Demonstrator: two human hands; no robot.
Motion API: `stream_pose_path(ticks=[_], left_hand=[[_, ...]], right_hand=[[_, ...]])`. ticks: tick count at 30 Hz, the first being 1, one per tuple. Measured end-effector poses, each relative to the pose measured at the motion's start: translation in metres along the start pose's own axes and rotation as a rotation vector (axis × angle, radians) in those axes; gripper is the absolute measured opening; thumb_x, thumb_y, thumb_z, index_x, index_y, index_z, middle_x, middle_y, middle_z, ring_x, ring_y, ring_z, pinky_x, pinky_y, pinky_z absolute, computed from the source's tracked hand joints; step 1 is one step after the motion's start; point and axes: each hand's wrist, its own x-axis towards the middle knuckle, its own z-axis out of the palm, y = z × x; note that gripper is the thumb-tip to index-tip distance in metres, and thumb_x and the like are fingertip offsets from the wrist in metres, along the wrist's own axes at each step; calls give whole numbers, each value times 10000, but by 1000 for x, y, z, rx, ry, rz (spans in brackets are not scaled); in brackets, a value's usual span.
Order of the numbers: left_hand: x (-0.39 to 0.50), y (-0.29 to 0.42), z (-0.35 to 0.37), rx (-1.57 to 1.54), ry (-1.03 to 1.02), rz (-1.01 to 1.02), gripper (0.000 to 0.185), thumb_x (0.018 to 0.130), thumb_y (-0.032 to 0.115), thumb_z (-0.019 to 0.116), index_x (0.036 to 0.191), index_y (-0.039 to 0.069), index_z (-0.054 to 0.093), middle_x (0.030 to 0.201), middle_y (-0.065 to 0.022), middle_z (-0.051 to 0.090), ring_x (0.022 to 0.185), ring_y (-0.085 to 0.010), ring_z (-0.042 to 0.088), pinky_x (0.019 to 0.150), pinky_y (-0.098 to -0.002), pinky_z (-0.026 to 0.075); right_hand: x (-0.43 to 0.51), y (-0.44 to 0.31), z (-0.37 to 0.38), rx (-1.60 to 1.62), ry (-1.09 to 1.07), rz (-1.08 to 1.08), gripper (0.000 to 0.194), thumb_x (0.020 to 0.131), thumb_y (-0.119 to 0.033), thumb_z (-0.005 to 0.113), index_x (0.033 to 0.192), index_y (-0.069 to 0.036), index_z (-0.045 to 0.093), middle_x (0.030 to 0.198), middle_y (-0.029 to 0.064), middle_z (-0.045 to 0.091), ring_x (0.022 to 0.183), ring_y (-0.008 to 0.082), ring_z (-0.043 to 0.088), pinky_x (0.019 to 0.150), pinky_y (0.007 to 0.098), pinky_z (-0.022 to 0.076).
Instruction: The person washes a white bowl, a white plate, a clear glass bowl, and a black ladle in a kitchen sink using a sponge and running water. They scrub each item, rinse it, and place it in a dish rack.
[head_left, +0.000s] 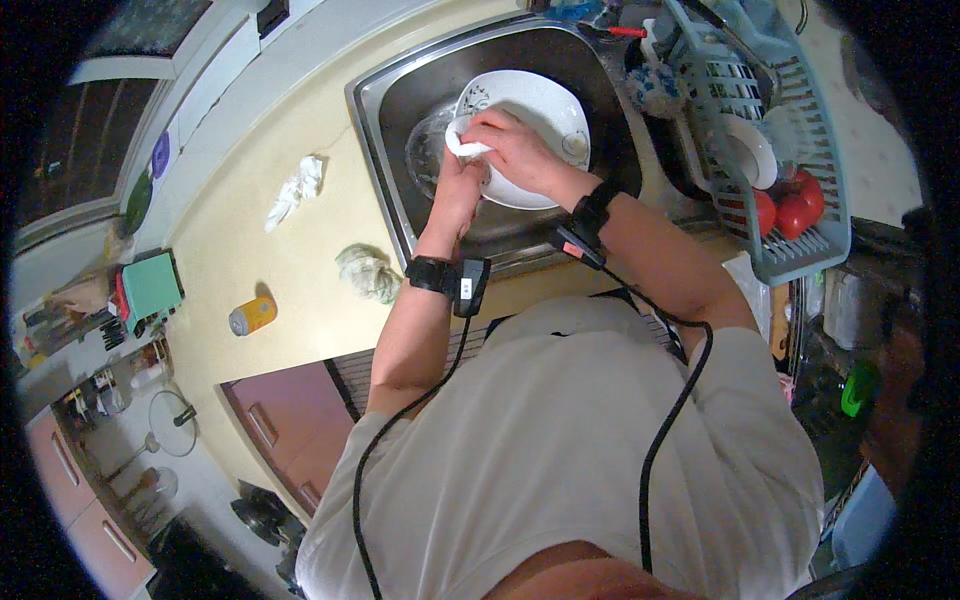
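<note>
Over a stainless-steel sink (615, 150), my left hand (461, 184) grips a small white dish (459, 139) from below. My right hand (517, 146) closes on the same dish from above, its fingers curled over the rim. Under both hands, a large white bowl (551, 101) with a floral pattern rests tilted in the sink. To its left lies a transparent round bowl (421, 154), partly hidden by the white bowl and my left hand.
A blue plastic dish rack (832, 247) with red tomatoes (799, 214) and a white dish (761, 161) stands right. Left on the counter (225, 210) are a crumpled tissue (298, 191), a damp cloth (369, 274) and a yellow can (253, 315). Black cables (675, 427) trail from my wrists.
</note>
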Motion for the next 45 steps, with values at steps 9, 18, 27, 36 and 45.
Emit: stream_pose_path(ticks=[9, 18, 27, 36, 45], left_hand=[[1, 6, -9, -206, 103, 78, 406, 868, 14, 411, 1271, 40, 370, 1151, -111, 515, 1006, -189, 498, 871, -291, 406], [19, -20, 16, -430, 341, 53, 436, 905, 49, 361, 1327, 83, 258, 1203, -120, 456, 1029, -220, 488, 867, -344, 426], [15, 24, 1, -642, 109, -206, 377, 886, 94, 435, 1258, 57, 385, 1123, -93, 543, 942, -188, 563, 795, -330, 489], [12, 28, 6, -455, 8, -18, 539, 806, 21, 448, 1315, 59, 276, 1230, -140, 446, 1047, -251, 522, 843, -365, 484], [13, 13, -3, -275, 140, 87, 629, 732, -4, 461, 1328, 86, 281, 1205, -137, 447, 1055, -251, 484, 874, -341, 443]], right_hand=[[-7, 71, -65, -581, 0, -212, 226, 727, -96, 518, 936, -113, 602, 990, 70, 539, 941, 273, 492, 792, 362, 436], [-57, -15, 11, -192, 121, 16, 391, 707, -109, 598, 1095, -155, 578, 1062, 86, 526, 937, 279, 507, 811, 402, 417], [-53, 13, -38, -555, 47, -381, 308, 760, -175, 511, 1049, -94, 583, 1189, 63, 526, 1148, 216, 453, 966, 360, 378], [-44, 17, -65, -545, -68, -428, 311, 806, -128, 493, 1104, -69, 557, 1224, 74, 513, 1185, 218, 437, 968, 380, 374], [-45, 38, -67, -422, -288, -299, 392, 740, -150, 562, 1122, -66, 541, 1259, 82, 485, 1201, 254, 417, 968, 377, 338]])
